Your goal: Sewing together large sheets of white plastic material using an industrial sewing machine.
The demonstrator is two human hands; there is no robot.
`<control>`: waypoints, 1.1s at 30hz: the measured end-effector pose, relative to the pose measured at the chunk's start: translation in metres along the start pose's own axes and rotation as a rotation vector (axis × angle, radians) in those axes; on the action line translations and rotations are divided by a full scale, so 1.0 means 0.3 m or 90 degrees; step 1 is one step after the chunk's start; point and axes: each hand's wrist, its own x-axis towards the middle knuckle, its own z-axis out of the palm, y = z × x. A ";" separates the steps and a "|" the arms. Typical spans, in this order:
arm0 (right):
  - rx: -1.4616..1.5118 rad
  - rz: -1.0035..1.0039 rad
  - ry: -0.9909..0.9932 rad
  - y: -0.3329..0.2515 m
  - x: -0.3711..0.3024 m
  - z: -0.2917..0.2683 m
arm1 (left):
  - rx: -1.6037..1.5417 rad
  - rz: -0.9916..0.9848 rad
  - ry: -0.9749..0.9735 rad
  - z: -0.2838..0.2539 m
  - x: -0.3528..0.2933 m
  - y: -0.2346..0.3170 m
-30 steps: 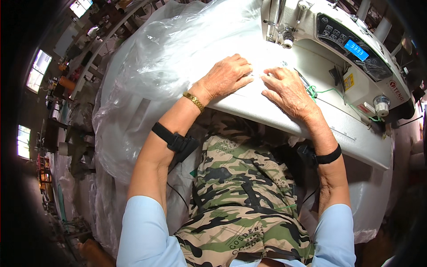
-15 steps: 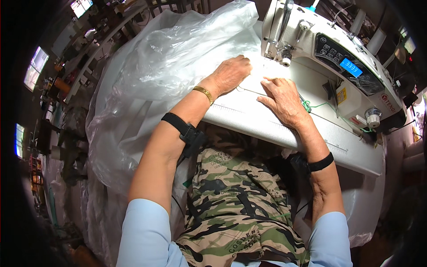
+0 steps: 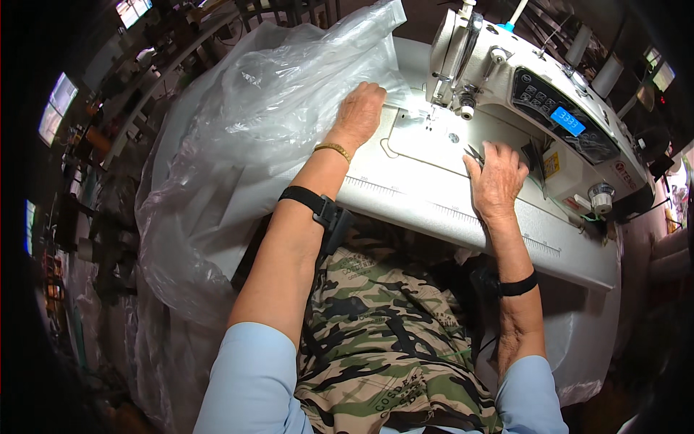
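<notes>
My left hand (image 3: 359, 114) is closed with curled fingers at the right edge of a clear plastic sheet (image 3: 267, 101), left of the sewing machine's needle area. The fold it pinches is mostly hidden beneath the fingers. On the machine bed, my right hand (image 3: 499, 179) is closed around small dark thread snips (image 3: 474, 154). Their pointed blades stick out past my thumb, toward the needle plate (image 3: 426, 137); the handle is covered by the hand. The presser foot (image 3: 431, 119) stands between the two hands, under a bright light, with the sheet's corner close to it.
The white sewing machine (image 3: 564, 94) with its lit blue display rises at the right. A ruler scale (image 3: 434, 202) runs along the front table edge. The plastic sheet spreads over the left side and hangs down. My lap in camouflage cloth (image 3: 390, 325) lies below.
My right hand has moved right and taken hold of the snips, whose blades now point out to its left. My left hand has shifted left, away from the needle, and the sheet's edge with it.
</notes>
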 end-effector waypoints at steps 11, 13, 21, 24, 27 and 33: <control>0.021 -0.188 0.006 0.008 -0.011 -0.020 | -0.016 0.032 0.026 -0.111 -0.114 0.008; 0.110 -0.200 -0.010 -0.010 -0.007 -0.029 | -0.016 0.053 0.020 -0.127 -0.120 0.025; 0.200 -0.064 -0.058 -0.154 0.044 0.005 | -0.030 0.039 0.005 -0.157 -0.118 0.059; 0.163 -0.096 -0.069 -0.159 0.068 0.034 | -0.083 0.080 0.027 -0.164 -0.116 0.066; 0.155 -0.159 -0.059 -0.154 0.092 0.058 | -0.090 0.122 0.017 -0.170 -0.113 0.072; 0.087 -0.240 -0.039 -0.160 0.122 0.088 | -0.123 0.155 0.042 -0.182 -0.111 0.082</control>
